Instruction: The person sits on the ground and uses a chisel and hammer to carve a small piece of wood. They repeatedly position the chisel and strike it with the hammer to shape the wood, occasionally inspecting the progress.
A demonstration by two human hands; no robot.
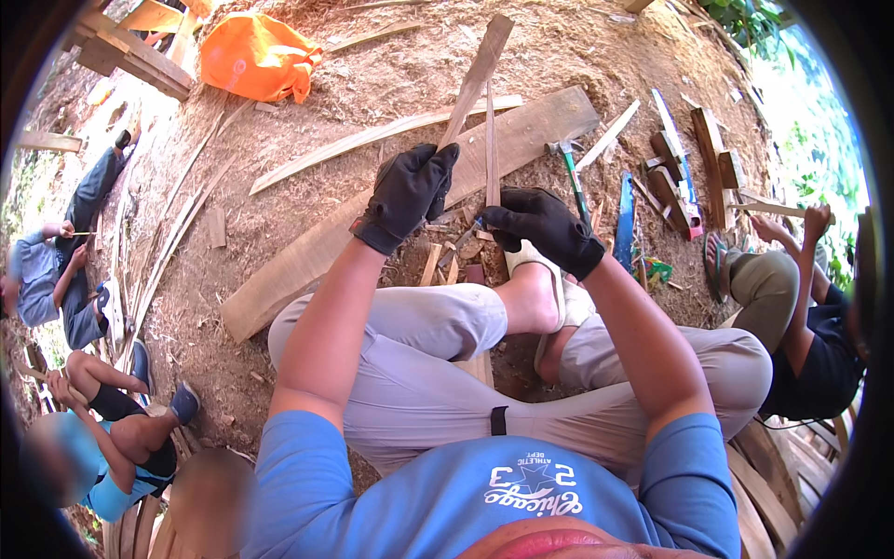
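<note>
Both of my hands wear black gloves. My left hand (pixel 410 191) is closed around the lower end of a flat wooden strip (pixel 482 70), which slants up and away to the right. Just right of it, my right hand (pixel 542 225) is closed at the lower end of a thinner wooden strip (pixel 492 140), which stands nearly upright in the view. A small blue bit shows by the right fingertips; its kind is too small to tell. The two strips cross or nearly meet partway up. Below both hands lies a long wide plank (pixel 289 270) on the ground.
A green-handled hammer (pixel 570 172) lies by the plank's far end. Wooden block-like tools (pixel 669 191) and a blue flat piece (pixel 625 219) lie at right. An orange bag (pixel 256 56) sits far left. People work at left and at right, one holding a wooden strip (pixel 782 211).
</note>
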